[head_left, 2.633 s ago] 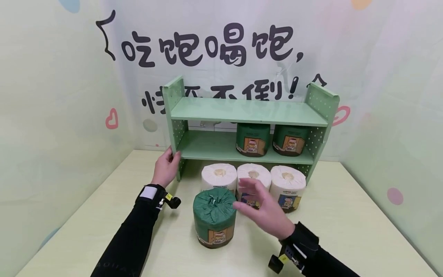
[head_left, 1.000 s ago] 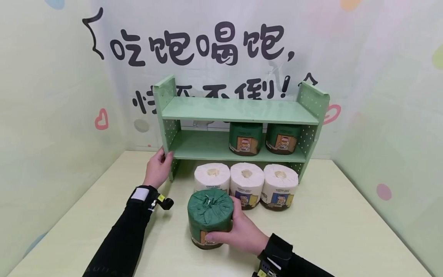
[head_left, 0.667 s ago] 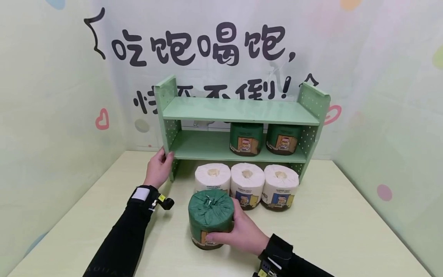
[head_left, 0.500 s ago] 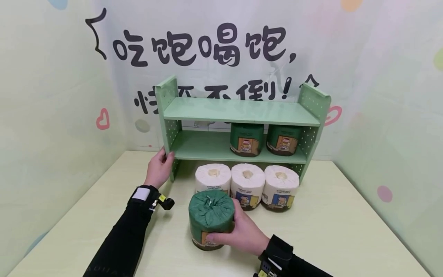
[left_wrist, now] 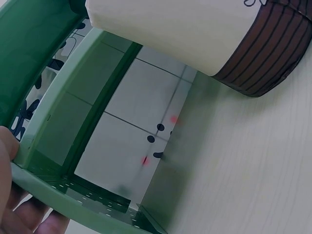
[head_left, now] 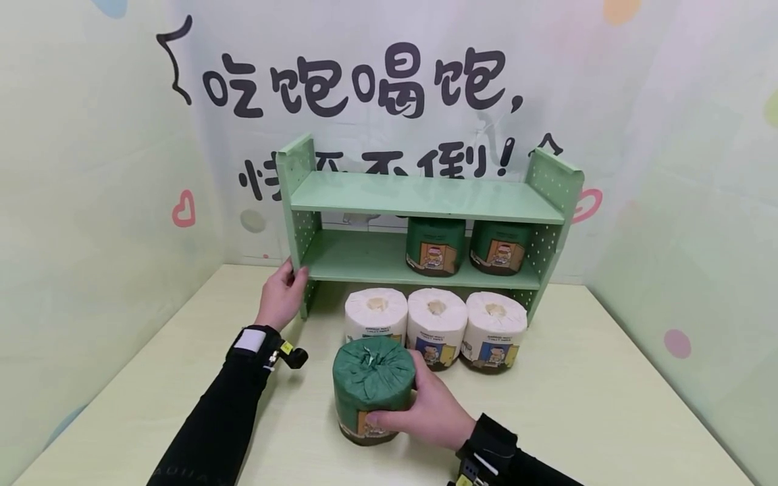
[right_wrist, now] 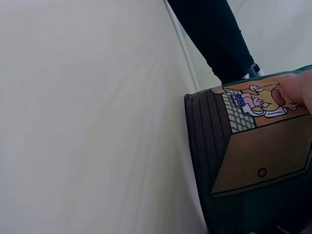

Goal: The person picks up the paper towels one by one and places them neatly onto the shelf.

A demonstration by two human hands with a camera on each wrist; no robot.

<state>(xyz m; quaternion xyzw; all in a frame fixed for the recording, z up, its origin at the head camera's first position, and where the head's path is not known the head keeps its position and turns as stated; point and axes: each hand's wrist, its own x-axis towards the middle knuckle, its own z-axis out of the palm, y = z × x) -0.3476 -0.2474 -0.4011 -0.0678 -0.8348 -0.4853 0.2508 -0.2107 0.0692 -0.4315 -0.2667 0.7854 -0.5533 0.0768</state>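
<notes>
In the head view, my right hand (head_left: 428,412) grips a green-wrapped toilet roll (head_left: 372,371) from its right side, thumb across the printed front. Whether the roll's base touches the table, I cannot tell. The right wrist view shows the thumb (right_wrist: 298,90) pressing on the picture of the wrapper. My left hand (head_left: 282,295) holds the left side panel of a pale green two-tier shelf (head_left: 425,192); in the left wrist view, fingers (left_wrist: 36,214) show behind that panel. Two more green toilet rolls (head_left: 435,246) stand on the shelf's lower board, toward its right end.
Three white toilet rolls (head_left: 436,324) stand in a row at the shelf's front foot, the left one partly behind the held roll. The pale table (head_left: 583,405) meets printed fabric walls (head_left: 687,223) on both sides and at the back.
My right hand, open above and beside the green roll at first, has come down and taken hold of it. The left hand has kept its hold on the shelf. The head view shifts slightly.
</notes>
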